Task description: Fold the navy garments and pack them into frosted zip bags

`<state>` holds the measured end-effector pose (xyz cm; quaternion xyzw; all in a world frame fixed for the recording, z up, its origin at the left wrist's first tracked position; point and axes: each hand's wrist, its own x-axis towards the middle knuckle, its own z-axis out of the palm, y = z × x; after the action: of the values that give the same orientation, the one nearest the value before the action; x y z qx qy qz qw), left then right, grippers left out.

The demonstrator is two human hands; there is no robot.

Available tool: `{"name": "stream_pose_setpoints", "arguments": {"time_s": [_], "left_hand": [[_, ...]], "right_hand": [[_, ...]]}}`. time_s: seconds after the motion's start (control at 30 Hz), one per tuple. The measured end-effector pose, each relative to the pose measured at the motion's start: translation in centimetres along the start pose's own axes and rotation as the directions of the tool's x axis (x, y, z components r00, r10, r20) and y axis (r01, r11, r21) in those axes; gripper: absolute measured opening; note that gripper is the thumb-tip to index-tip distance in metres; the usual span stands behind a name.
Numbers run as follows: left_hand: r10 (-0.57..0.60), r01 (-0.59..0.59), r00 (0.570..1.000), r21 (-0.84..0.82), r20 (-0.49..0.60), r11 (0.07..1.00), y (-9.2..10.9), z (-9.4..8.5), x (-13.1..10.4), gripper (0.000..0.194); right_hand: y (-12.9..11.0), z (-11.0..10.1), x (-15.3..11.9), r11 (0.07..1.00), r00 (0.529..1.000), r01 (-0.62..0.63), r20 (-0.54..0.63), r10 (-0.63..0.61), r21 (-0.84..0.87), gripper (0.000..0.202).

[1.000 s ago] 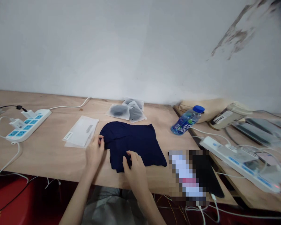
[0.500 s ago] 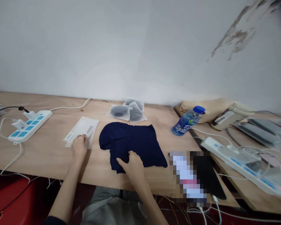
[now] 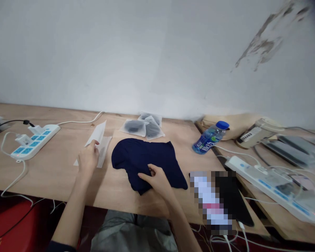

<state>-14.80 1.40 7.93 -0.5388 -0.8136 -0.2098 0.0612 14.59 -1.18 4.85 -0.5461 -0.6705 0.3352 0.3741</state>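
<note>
A thin white translucent bag [image 3: 97,133] is pinched in my left hand [image 3: 88,156] and tilts up off the table. Beneath it, a second similar bag [image 3: 104,150] lies flat on the wood. To the right is a dark navy cloth piece [image 3: 157,154], spread flat with a rounded left end; its exact kind I cannot make out. My right hand [image 3: 159,180] rests on the cloth's lower edge, thumb stretched out and apart from the bent fingers. The cloth is slightly rumpled beside the thumb.
Frosted packets with dark contents [image 3: 135,127] lie by the wall. A blue-capped bottle [image 3: 208,138] leans to the right, near a coffee cup [image 3: 254,133]. Power strips [image 3: 35,141] with cables flank the workspace. A blurred-out phone [image 3: 212,203] and a black device [image 3: 233,199] lie at front right.
My left hand has lifted the upper white bag from flat to tilted, uncovering the one below. My right hand has slid slightly right, and the cloth's lower left edge has shifted and bunched.
</note>
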Motion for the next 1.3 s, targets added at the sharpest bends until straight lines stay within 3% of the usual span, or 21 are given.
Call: {"name": "stream_pose_setpoints", "arguments": {"time_s": [0.1, 0.23, 0.37, 0.47, 0.63, 0.77, 0.87, 1.0, 1.13, 1.2, 1.3], "left_hand": [[0.132, -0.135, 0.989, -0.053, -0.059, 0.989, 1.4, -0.9, -0.5, 0.026], [0.343, -0.357, 0.933, -0.172, -0.108, 0.918, 4.2, -0.8, -1.0, 0.026], [0.509, -0.532, 0.846, -0.268, -0.156, 0.803, 7.2, 1.1, -1.7, 0.030], [0.588, -0.605, 0.792, -0.329, -0.164, 0.725, 8.6, 3.3, -2.6, 0.036], [0.695, -0.682, 0.712, -0.335, -0.101, 0.650, 9.1, 5.5, -4.2, 0.039], [0.764, -0.736, 0.638, -0.363, -0.092, 0.571, 8.9, 5.0, -5.3, 0.039], [0.803, -0.762, 0.589, -0.393, -0.092, 0.514, 8.7, 4.6, -5.9, 0.041], [0.798, -0.763, 0.587, -0.425, -0.137, 0.488, 8.4, 5.3, -6.5, 0.041], [0.779, -0.739, 0.602, -0.493, -0.176, 0.459, 8.4, 6.0, -6.9, 0.043], [0.757, -0.713, 0.623, -0.539, -0.195, 0.448, 8.7, 5.7, -7.1, 0.042], [0.701, -0.665, 0.678, -0.590, -0.221, 0.458, 9.2, 5.0, -7.5, 0.032]], "right_hand": [[0.4, -2.4, 0.8, 0.999, 0.996, 0.003, 0.088, -0.007, 0.051, 0.033], [1.0, -3.9, 1.8, 0.998, 0.988, -0.019, 0.153, 0.028, -0.061, 0.031], [1.3, -3.2, 2.0, 0.974, 0.992, -0.024, 0.119, 0.052, -0.227, 0.018], [1.0, -3.1, 1.7, 0.967, 0.984, 0.050, 0.177, -0.005, -0.250, 0.013], [-0.2, -5.4, 1.4, 0.972, 0.940, 0.166, 0.324, -0.105, -0.166, 0.025], [-1.3, -7.2, 1.8, 0.982, 0.912, 0.159, 0.396, -0.108, -0.098, 0.017], [-1.3, -7.4, 2.2, 0.983, 0.921, 0.111, 0.386, -0.047, -0.145, 0.017], [-0.2, -6.0, 2.4, 0.931, 0.954, 0.140, 0.299, -0.035, -0.337, 0.018], [0.7, -4.3, 1.8, 0.806, 0.992, 0.037, 0.119, 0.042, -0.591, 0.028], [0.8, -3.9, 1.5, 0.779, 0.995, 0.050, 0.099, 0.015, -0.625, 0.032], [0.7, -3.5, 1.0, 0.798, 0.985, 0.169, 0.135, -0.111, -0.579, 0.032]]}}
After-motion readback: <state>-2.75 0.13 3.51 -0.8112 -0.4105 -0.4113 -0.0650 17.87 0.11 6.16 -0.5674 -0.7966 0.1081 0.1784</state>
